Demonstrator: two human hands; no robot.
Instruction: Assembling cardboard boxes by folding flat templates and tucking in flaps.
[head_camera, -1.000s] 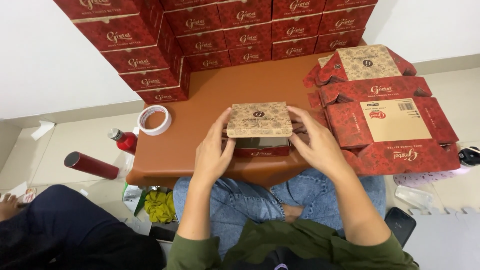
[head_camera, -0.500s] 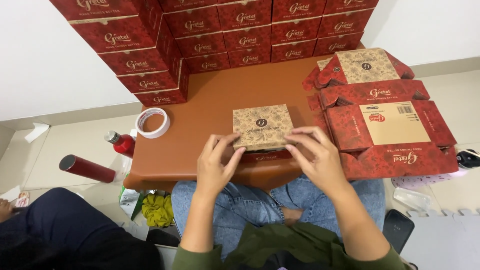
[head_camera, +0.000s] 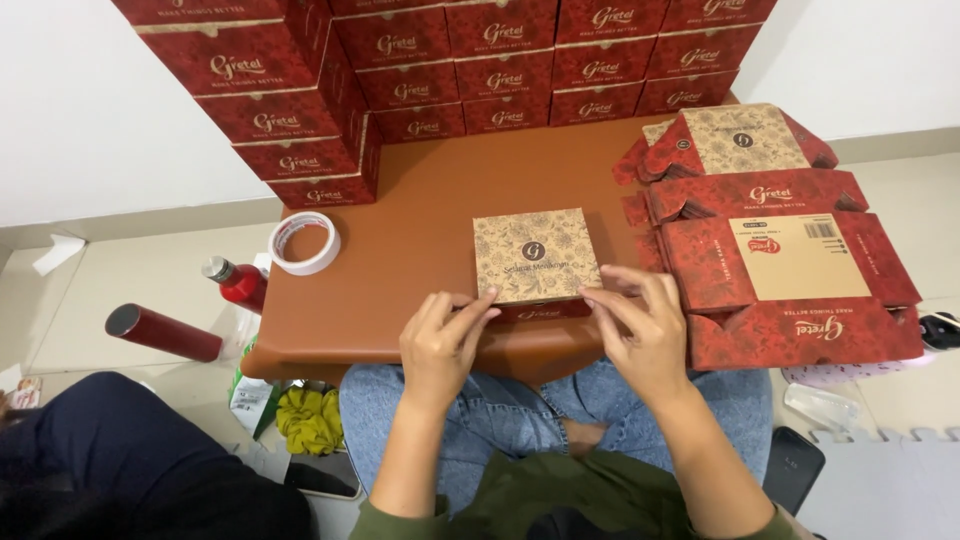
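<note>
A square box (head_camera: 535, 256) with a tan patterned lid and red sides rests on the brown table (head_camera: 420, 260), near its front edge. My left hand (head_camera: 440, 340) touches the box's front left corner with its fingertips. My right hand (head_camera: 640, 325) presses on the front right edge of the lid. Both hands have their fingers curled against the box. The lid lies flat and closed.
Stacked red boxes (head_camera: 450, 60) line the back of the table. Flat unfolded red cartons (head_camera: 780, 250) are piled at the right. A roll of tape (head_camera: 304, 243) lies at the left edge. A red bottle (head_camera: 235, 282) and a dark red cylinder (head_camera: 165, 333) are on the floor.
The box was held up off the table between both hands; now it sits on the table and my hands have slid to its front edge.
</note>
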